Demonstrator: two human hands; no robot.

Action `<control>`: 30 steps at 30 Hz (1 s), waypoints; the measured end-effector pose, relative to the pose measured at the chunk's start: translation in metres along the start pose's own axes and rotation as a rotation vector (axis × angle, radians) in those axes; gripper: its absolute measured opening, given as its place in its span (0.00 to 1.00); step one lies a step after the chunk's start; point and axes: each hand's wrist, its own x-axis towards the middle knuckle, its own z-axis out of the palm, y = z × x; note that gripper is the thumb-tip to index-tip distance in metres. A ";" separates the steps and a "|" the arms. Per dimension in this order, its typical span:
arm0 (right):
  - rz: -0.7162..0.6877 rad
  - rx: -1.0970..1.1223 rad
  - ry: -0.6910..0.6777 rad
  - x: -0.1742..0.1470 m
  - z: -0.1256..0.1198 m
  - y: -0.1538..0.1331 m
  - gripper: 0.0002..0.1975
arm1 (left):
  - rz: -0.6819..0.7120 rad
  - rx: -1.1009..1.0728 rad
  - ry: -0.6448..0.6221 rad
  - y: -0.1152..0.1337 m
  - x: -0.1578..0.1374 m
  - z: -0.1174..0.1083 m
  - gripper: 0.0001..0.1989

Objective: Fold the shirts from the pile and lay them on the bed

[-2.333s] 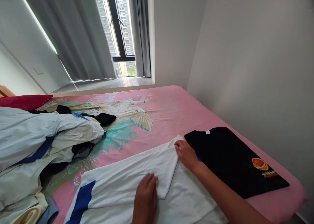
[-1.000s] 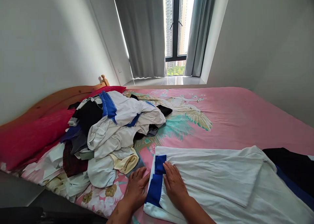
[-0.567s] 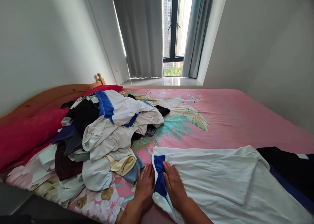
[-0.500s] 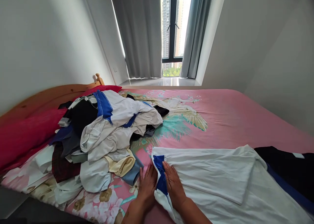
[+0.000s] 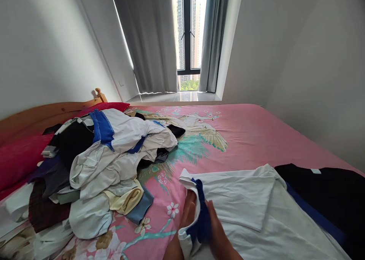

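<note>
A white shirt with a blue panel lies spread on the bed, its near-left end raised off the sheet. My left hand is at the outer side of that end, fingers partly tucked behind the white edge. On the inner side, my right hand presses against the blue panel. The cloth is bunched upright between my two hands. Folds of the shirt hide some of my fingers, and the right hand is slightly blurred.
A heap of mixed clothes covers the bed's left side by red pillows. At right, a black garment lies beside the shirt. A pink floral sheet covers the bed. Beyond are a wooden headboard and grey curtains.
The shirt's blue-panelled end has risen from the bed and gathered between my hands, which lay flatter before. The view has swung a little to the right.
</note>
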 end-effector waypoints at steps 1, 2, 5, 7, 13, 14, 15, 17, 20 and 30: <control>0.045 0.041 0.029 -0.002 -0.011 -0.002 0.36 | 0.019 0.001 -0.041 0.007 -0.001 -0.001 0.24; 0.080 0.082 0.066 -0.005 -0.020 -0.006 0.35 | 0.036 -0.006 -0.079 0.016 -0.003 -0.003 0.24; 0.157 0.208 0.104 -0.011 -0.037 -0.026 0.34 | 0.002 -0.003 -0.156 0.038 -0.012 -0.008 0.27; 0.196 0.248 0.047 -0.011 -0.042 -0.042 0.33 | -0.053 0.028 -0.185 0.047 -0.016 -0.010 0.28; -0.078 -0.268 0.211 -0.001 -0.045 -0.069 0.37 | -0.012 0.161 -0.157 0.050 -0.018 0.007 0.29; -0.155 -0.431 0.171 0.001 -0.041 -0.071 0.34 | 0.003 0.195 -0.135 0.051 -0.017 0.011 0.30; -0.226 -0.599 0.086 0.004 -0.035 -0.072 0.31 | 0.018 0.228 -0.112 0.053 -0.017 0.014 0.31; -0.315 -0.915 -0.117 0.013 -0.022 -0.074 0.28 | 0.045 0.277 -0.076 0.058 -0.014 0.016 0.32; -0.272 -1.245 -0.279 0.038 -0.005 -0.069 0.31 | 0.066 0.282 -0.074 0.063 -0.014 0.010 0.32; -0.244 -1.338 -0.281 0.082 -0.003 -0.046 0.35 | 0.110 0.359 0.112 0.061 -0.104 0.073 0.20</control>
